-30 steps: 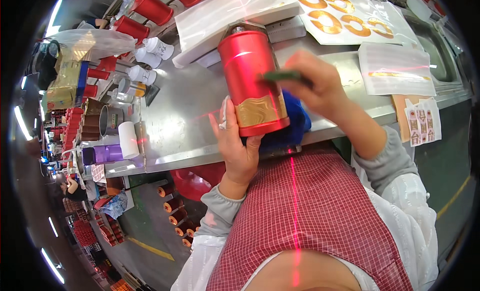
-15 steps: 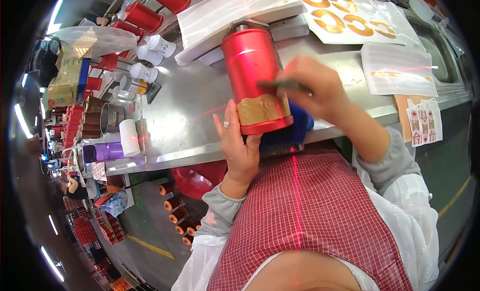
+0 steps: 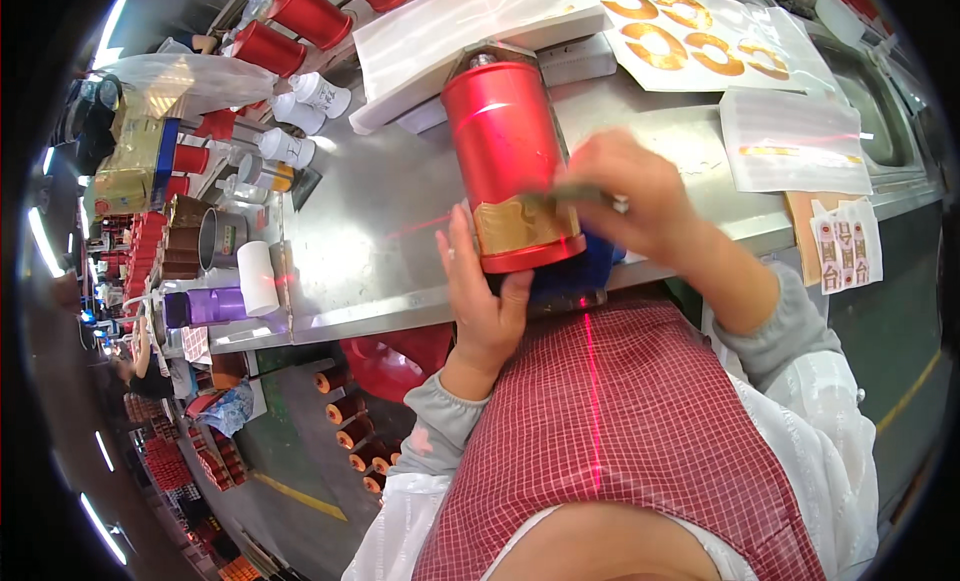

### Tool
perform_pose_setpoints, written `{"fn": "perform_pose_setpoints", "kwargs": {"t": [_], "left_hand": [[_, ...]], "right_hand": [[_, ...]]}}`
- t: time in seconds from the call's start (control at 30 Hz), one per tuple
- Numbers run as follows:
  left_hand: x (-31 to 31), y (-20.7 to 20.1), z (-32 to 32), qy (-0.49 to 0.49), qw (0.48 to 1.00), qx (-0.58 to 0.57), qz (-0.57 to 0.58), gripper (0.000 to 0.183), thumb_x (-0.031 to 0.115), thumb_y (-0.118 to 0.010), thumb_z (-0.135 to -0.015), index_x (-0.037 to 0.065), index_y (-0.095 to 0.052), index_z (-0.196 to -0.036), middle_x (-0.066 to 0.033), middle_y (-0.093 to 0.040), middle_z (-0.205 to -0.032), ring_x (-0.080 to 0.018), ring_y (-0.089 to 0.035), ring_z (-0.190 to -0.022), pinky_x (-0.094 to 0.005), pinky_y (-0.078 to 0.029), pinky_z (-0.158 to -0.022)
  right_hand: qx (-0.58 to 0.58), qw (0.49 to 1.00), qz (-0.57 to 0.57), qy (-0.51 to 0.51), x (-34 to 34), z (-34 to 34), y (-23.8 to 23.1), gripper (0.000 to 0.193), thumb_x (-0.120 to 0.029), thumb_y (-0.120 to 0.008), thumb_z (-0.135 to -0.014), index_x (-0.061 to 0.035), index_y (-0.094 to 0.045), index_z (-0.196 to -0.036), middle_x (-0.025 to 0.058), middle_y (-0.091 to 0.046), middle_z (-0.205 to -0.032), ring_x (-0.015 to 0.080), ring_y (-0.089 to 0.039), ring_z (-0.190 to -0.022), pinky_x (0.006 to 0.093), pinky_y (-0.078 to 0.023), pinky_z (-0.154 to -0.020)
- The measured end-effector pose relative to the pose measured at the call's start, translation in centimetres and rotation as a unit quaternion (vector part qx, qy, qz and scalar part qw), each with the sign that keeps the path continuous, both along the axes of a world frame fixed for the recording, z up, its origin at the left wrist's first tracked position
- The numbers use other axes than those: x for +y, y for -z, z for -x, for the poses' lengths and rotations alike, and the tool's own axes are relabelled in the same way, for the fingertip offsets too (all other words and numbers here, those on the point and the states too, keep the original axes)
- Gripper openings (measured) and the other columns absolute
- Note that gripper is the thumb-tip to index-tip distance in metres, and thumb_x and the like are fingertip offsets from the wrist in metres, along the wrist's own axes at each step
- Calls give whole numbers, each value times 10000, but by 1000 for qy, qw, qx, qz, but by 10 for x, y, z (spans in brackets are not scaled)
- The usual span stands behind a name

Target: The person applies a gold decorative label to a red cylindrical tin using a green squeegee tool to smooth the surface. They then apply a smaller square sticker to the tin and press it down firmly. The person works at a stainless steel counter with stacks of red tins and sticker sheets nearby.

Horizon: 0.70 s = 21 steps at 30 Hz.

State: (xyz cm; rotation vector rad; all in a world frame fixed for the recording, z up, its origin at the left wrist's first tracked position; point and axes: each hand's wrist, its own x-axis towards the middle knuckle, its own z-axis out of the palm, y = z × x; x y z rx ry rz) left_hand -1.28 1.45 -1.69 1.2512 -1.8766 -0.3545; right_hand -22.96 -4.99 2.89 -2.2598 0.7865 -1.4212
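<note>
A shiny red metal cylinder (image 3: 503, 121) is mounted on a holder over the steel bench, tilted with its lower end toward me. Around that lower end lies a gold decal (image 3: 510, 224) with a wavy upper edge. My left hand (image 3: 484, 306) is open beside the bottom rim, fingers stretched along the left side and thumb by the rim. My right hand (image 3: 635, 196) is closed round a dark flat scraper (image 3: 580, 193), blurred by motion, its blade over the decal's upper right. A blue thing (image 3: 597, 256) shows partly behind the cylinder.
White sheets with gold ring decals (image 3: 655, 43) lie at the far right by a sink (image 3: 880, 111). White bottles (image 3: 322, 94), a paper roll (image 3: 258, 277) and a purple container (image 3: 215, 304) stand left. A red stool (image 3: 400, 363) is under the bench edge.
My right hand and the scraper have shifted slightly down over the decal. The left hand has slid a little lower along the rim. The cylinder stays in place.
</note>
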Motion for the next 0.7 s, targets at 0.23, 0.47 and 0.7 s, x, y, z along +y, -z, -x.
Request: {"fn": "perform_pose_setpoints", "kwargs": {"t": [0.23, 0.47, 0.7], "left_hand": [[-1, -7, 0, -18, 999, -45, 9, 806, 501, -498, -963, -129, -300, -1424, -308, -421, -1407, -446, -401, -1331, -587, -139, -1142], [-1, -3, -2, -17, 1000, -8, -22, 799, 516, -452, -977, -115, -286, -1439, -293, -416, -1424, -424, -422, -1323, -571, -126, -1153], [3, 2, -3, -5, 999, 2, -37, 769, 488, -435, -994, -111, -270, -1447, -293, -416, -1425, -431, -422, -1320, -568, -127, -1155]], "right_hand": [[-20, 998, -47, -29, -8, 3, -5, 158, -87, -741, -789, -41, -654, -913, 68, -620, -813, 248, -600, -752, 332, -471, -691], [3, 998, -56, -34, -12, 6, -10, 187, -102, -755, -780, -38, -636, -910, 74, -644, -862, 260, -616, -784, 384, -480, -744], [-30, 999, -41, -3, -11, 2, -2, 127, -104, -706, -826, -68, -676, -945, 55, -640, -839, 230, -605, -764, 323, -478, -663]]}}
